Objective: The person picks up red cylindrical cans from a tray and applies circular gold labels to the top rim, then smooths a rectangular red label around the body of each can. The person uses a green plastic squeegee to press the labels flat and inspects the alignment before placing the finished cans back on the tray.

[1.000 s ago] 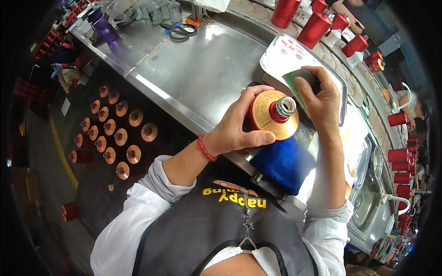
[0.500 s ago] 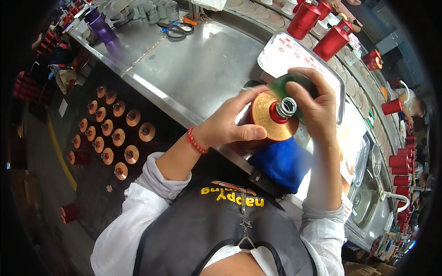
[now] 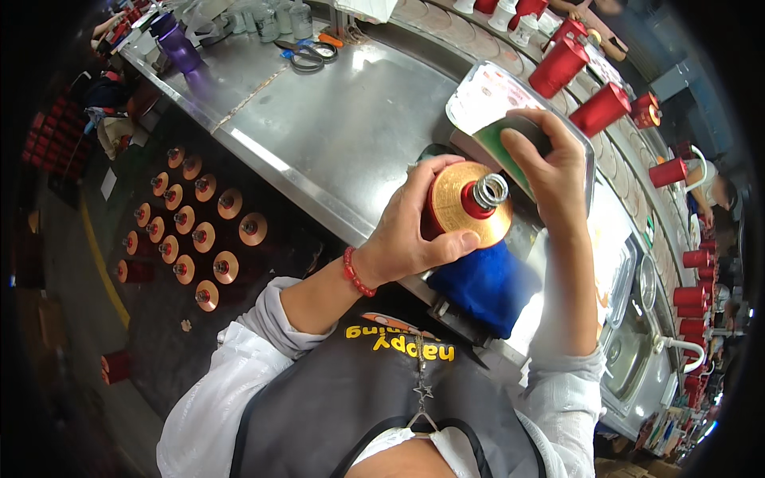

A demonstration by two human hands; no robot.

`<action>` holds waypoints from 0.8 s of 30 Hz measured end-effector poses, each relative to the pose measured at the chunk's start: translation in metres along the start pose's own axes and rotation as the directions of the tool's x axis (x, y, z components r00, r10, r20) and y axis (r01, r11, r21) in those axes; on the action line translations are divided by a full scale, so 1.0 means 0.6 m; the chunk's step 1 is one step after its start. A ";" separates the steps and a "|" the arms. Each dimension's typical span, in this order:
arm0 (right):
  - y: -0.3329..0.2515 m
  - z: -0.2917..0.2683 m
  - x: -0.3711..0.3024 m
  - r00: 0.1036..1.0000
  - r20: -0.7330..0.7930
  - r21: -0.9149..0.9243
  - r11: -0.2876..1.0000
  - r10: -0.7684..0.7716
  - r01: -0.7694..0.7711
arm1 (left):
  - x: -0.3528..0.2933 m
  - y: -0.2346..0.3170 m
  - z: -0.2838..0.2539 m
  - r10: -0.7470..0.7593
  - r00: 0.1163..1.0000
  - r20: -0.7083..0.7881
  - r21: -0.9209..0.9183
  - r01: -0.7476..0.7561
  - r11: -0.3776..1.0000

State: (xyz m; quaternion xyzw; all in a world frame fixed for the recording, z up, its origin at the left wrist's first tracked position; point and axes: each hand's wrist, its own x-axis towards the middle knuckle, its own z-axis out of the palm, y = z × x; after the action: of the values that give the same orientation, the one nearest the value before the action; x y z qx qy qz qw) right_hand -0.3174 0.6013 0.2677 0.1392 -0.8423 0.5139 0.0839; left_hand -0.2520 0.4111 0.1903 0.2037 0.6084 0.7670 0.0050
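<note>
My left hand (image 3: 410,227) is wrapped round a red bottle (image 3: 458,199) with a gold shoulder and a bare, threaded glass neck, which tilts up and to the right. My right hand (image 3: 554,163) pinches a flat pad (image 3: 498,143) with a green face and a dark back, thumb on the near side. The pad is up and to the right of the neck, close to it; whether they touch I cannot tell. Beneath the bottle, a blue cloth (image 3: 486,291) hangs over the table's front edge. The bottle's lower body is hidden by my hand.
On the steel table (image 3: 343,127) lie black scissors (image 3: 307,56), with a purple bottle (image 3: 175,44) and glass jars (image 3: 275,20) nearby. Behind my right hand is a tray (image 3: 478,88). Red bottles (image 3: 558,68) ride a conveyor; several gold-topped bottles (image 3: 203,237) stand lower left. A sink (image 3: 629,358) is at right.
My right hand and the pad have drawn slightly up and right, away from the neck. My left hand has shifted a little to the right round the bottle. Bottles on the conveyor have moved along.
</note>
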 end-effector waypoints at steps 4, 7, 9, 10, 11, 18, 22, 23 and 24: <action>0.004 0.015 0.010 0.994 0.107 0.036 0.999 -0.038 0.035 | 0.008 0.007 -0.005 -0.031 0.999 0.028 -0.049 0.032 0.998; -0.010 0.002 -0.004 0.992 0.128 0.223 0.974 -0.004 -0.025 | 0.004 0.003 -0.011 -0.020 0.999 0.051 -0.018 0.021 1.000; -0.009 0.013 0.002 0.992 0.122 0.116 0.993 -0.042 0.028 | 0.012 0.005 -0.013 -0.022 0.997 0.076 -0.100 0.029 0.995; 0.001 0.017 0.010 0.998 0.059 0.038 0.999 -0.008 0.006 | 0.019 0.004 -0.021 -0.049 0.987 0.156 -0.110 0.066 0.992; 0.002 0.008 0.007 0.995 -0.010 -0.173 0.981 -0.097 0.093 | 0.025 0.003 -0.033 -0.074 0.969 0.236 -0.117 0.104 0.988; -0.002 0.007 -0.023 0.996 0.093 0.120 0.993 -0.008 -0.004 | -0.008 -0.008 0.004 0.022 1.000 -0.012 0.072 -0.022 0.997; 0.006 0.000 0.008 0.989 0.115 -0.025 0.995 -0.092 0.095 | -0.002 -0.007 -0.004 -0.091 0.995 0.041 -0.067 0.093 0.993; -0.003 0.004 0.011 0.977 0.164 0.033 0.991 -0.133 0.129 | -0.001 -0.008 -0.006 -0.100 0.994 0.051 -0.091 0.105 0.990; -0.007 0.007 0.009 0.964 0.204 0.097 0.983 -0.172 0.154 | 0.000 -0.008 -0.006 -0.095 0.994 0.054 -0.102 0.100 0.990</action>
State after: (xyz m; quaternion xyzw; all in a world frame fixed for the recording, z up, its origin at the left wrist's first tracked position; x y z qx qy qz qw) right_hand -0.3212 0.5949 0.2711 0.2653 -0.8107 0.5210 0.0300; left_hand -0.2543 0.4089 0.1852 0.1917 0.5764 0.7915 0.0680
